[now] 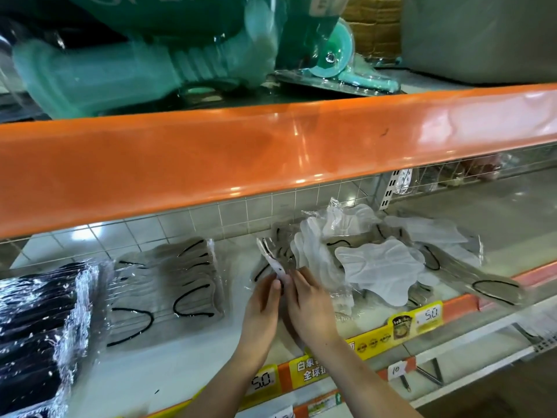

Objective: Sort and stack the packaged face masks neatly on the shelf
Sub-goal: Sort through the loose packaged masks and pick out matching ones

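Wrapper glare blurs the loose mask pile [376,260] on the shelf [168,366]. Your left hand [261,315] and right hand [310,309] together pinch one upright mask packet [272,260].

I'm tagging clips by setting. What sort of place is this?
Most likely a retail shop aisle: orange-edged shelves, yellow price tags along the shelf edge, and packaged face masks in clear wrap laid out as stock.

shelf [187,366]: mask stack [39,327] L | flat packs [168,285] mid | loose pile [382,260] R, hands [286,312] btwn
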{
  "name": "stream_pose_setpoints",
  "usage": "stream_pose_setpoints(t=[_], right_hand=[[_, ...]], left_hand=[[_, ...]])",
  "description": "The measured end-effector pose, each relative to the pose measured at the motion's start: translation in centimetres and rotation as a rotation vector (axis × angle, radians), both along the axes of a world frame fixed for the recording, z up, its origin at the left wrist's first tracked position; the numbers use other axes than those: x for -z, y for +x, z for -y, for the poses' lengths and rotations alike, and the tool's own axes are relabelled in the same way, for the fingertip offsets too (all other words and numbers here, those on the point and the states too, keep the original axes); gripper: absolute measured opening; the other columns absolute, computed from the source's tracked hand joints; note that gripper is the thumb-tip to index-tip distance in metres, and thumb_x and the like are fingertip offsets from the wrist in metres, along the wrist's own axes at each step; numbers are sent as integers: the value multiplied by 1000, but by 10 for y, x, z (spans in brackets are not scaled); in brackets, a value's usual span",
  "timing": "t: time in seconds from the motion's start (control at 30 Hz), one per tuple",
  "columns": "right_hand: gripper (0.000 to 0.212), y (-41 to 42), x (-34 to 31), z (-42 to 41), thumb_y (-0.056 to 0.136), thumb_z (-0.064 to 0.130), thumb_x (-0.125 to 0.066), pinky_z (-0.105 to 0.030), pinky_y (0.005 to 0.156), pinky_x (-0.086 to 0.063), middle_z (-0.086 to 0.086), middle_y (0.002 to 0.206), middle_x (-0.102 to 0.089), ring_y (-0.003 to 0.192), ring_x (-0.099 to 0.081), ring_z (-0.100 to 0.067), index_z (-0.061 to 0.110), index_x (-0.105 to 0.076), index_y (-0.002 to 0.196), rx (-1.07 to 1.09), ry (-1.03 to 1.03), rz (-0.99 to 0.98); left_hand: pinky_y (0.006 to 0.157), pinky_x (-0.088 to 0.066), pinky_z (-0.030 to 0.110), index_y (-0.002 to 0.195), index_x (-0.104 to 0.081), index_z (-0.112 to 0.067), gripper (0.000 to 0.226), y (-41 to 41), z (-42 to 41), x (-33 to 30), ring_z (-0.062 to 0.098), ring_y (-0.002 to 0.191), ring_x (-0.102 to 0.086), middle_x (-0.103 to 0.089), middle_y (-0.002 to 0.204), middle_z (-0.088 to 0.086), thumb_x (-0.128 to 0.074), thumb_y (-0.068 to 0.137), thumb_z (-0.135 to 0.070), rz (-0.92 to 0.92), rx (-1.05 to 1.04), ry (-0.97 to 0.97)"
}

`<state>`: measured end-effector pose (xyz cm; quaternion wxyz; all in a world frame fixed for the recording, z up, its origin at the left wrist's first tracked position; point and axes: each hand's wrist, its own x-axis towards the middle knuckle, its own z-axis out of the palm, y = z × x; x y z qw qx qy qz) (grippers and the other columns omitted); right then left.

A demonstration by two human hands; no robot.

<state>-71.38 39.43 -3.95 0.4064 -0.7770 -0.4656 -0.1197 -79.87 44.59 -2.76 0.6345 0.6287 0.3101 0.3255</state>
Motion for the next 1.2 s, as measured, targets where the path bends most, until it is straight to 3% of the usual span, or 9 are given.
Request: stream_pose_setpoints(t=[0.07, 0.17, 0.3, 0.43, 0.53, 0.6, 0.8, 1.03, 1.2], right_hand=[[27, -4, -4, 4, 99, 30, -35, -26, 63, -43, 2, 89, -59, 77, -57, -14, 20, -60, 97, -107, 5, 47], [40, -5, -3, 4, 101, 32, -30, -31, 71, -49, 1, 94, -62, 85, -59, -17, 13, -66, 98, -179, -36, 82], [26, -4, 1, 1, 96, 24, -42, -29, 71, -50, 2, 98, -60, 89, -59, -17, 14, -65, 100, -136, -27, 127], [36, 6, 12, -2, 83, 5, -49, -32, 83, -52, -2, 116, -56, 105, -56, -22, 13, -58, 118, -70, -92, 31], [68, 8, 20, -5, 66, -5, -67, -39, 87, -53, -6, 125, -53, 112, -52, -27, 13, -48, 128, -66, -186, 68], [69, 6, 19, -6, 66, -2, -71, -40, 86, -54, -7, 125, -54, 113, -51, -26, 13, -46, 129, -63, -182, 79], [45, 5, 10, 0, 78, 9, -48, -34, 91, -48, 2, 122, -55, 109, -52, -19, 22, -57, 120, -65, -25, 114], [47, -7, -2, 1, 79, 5, -49, -32, 96, -43, 0, 119, -58, 110, -55, -22, 27, -58, 119, -163, 142, 340], [42, -24, 3, -11, 76, 3, -55, -48, 99, -43, -2, 115, -61, 108, -60, -24, 24, -65, 111, -174, 133, 501]], left_hand=[[86, -48, 24, 100, -64, -28, 28, -3, 1, -6, 9, 99, -65, -71, 98, -5, -49, 86, -47, 30, 42, -39], [83, -52, 40, 92, -68, -13, 38, -7, -2, -13, 26, 93, -68, -71, 92, 15, -51, 86, -46, 45, 43, -145], [82, -55, 51, 97, -67, -8, 17, -14, -19, -11, 38, 92, -66, -70, 93, 18, -50, 96, -8, 32, -218, -263], [50, -56, 28, 108, -57, -4, 24, -29, -32, -20, 27, 73, -65, -65, 93, 15, -39, 96, 5, 143, -364, -427], [38, -45, 18, 96, -53, -3, 20, -45, -41, -26, 23, 54, -65, -62, 84, 18, -36, 96, 7, 173, -322, -495], [34, -38, 16, 84, -53, -4, 22, -57, -49, -26, 22, 48, -65, -60, 72, 17, -38, 94, 8, 178, -259, -518], [50, -50, 22, 70, -66, -6, 15, -100, -67, -16, 11, 54, -61, -65, 65, 5, -56, 78, 2, 143, -117, -506], [72, -51, 32, 100, -62, -11, 22, -128, -81, -21, 27, 76, -59, -64, 79, 12, -52, 91, 7, -75, -210, -179], [77, -47, 36, 121, -58, -10, 31, -141, -98, -24, 29, 92, -62, -67, 101, 13, -53, 93, 2, -268, -292, 92]])
